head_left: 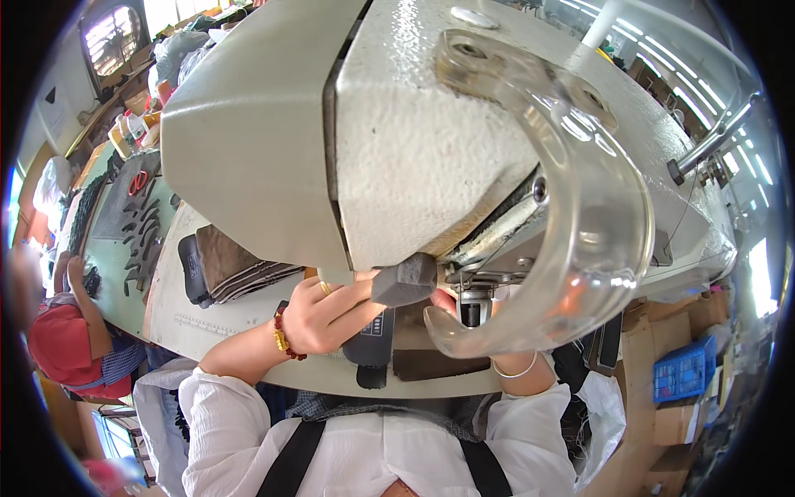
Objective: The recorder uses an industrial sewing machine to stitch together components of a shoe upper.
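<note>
A large off-white sewing machine fills the middle of the view. My left hand, with a ring and a beaded bracelet, reaches under its head from the left; the fingers are bent and close together. Their tips are hidden behind a dark grey block-shaped part. My right hand is mostly hidden behind the clear curved guard; only a bit of finger and the wrist with a bangle show. Beneath my hands lie brown fabric and a dark grey piece with a pale printed patch.
Left of my hand, a stack of folded brown pieces lies on the machine table. Farther left, a green table bears rows of dark strips and red-handled scissors. A person in red is there. At right stands a blue basket among cartons.
</note>
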### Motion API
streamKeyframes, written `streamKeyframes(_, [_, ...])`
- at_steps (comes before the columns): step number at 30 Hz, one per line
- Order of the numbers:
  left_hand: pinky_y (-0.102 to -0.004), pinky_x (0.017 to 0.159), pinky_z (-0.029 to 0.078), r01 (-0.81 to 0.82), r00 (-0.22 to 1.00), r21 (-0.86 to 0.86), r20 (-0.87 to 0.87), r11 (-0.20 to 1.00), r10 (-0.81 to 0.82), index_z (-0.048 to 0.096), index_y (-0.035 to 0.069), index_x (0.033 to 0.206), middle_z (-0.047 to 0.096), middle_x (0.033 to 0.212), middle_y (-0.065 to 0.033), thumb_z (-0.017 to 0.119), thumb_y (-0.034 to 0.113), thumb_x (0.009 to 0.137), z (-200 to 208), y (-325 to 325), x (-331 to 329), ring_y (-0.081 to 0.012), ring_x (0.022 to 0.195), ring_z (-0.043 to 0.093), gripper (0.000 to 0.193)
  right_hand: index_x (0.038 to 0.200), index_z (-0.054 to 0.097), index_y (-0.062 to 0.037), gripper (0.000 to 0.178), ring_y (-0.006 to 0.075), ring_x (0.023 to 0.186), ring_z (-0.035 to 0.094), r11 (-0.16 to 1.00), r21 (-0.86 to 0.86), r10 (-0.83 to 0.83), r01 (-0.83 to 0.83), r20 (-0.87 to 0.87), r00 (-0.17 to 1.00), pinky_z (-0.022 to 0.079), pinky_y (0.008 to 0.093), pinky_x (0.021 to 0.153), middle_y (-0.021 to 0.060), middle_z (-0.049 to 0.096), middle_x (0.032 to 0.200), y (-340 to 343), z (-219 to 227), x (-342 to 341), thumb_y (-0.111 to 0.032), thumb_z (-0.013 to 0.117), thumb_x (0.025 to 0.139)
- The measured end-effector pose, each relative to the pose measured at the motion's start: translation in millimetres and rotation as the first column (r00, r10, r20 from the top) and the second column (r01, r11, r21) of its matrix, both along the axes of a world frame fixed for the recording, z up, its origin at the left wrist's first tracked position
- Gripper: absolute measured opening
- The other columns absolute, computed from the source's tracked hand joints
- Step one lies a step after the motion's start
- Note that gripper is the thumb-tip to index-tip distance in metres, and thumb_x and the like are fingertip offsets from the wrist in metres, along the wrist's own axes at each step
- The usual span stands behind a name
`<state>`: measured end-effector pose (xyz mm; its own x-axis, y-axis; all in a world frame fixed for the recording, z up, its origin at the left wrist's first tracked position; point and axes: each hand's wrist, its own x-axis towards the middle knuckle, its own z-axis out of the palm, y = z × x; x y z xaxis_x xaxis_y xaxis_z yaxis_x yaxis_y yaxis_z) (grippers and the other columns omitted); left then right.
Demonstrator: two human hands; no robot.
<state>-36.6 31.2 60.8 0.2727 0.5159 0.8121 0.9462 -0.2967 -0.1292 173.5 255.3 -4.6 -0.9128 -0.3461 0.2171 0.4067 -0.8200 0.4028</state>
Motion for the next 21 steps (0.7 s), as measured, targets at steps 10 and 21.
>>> streamKeyframes(10, [-0.0294, 0.061, 0.055, -0.064, 0.995, 0.115, -0.068, 0.991, 0.072, 0.074, 0.002, 0.082, 0.075, 0.098, -0.0131, 0.075, 0.004, 0.061, 1.8, 1.8, 1.0, -0.0208, 0.079, 0.072, 0.022, 0.125, 0.059, -0.0009, 0.047, 0.0194, 0.082, 0.056, 0.575, 0.732, -0.263, 0.365, -0.257, 0.93, 0.046, 0.0309, 0.071, 0.0106, 0.064, 0.097, 0.5, 0.8, -8.5, -0.043, 0.056, 0.103])
streamKeyframes(21, [-0.0401, 0.067, 0.058, 0.0, 0.998, 0.045, -0.059, 0.999, 0.003, 0.07, 0.0, 0.077, 0.075, 0.103, -0.0218, 0.072, 0.009, 0.055, -6.6, 2.7, -6.9, -0.0298, 0.088, 0.073, 0.024, 0.125, 0.06, -0.0017, 0.045, 0.021, 0.085, 0.059, 0.531, 0.757, -0.286, 0.382, -0.264, 0.921, 0.048, 0.0325, 0.075, 0.0115, 0.064, 0.101, 2.9, 10.6, -9.1, -0.04, 0.058, 0.102])
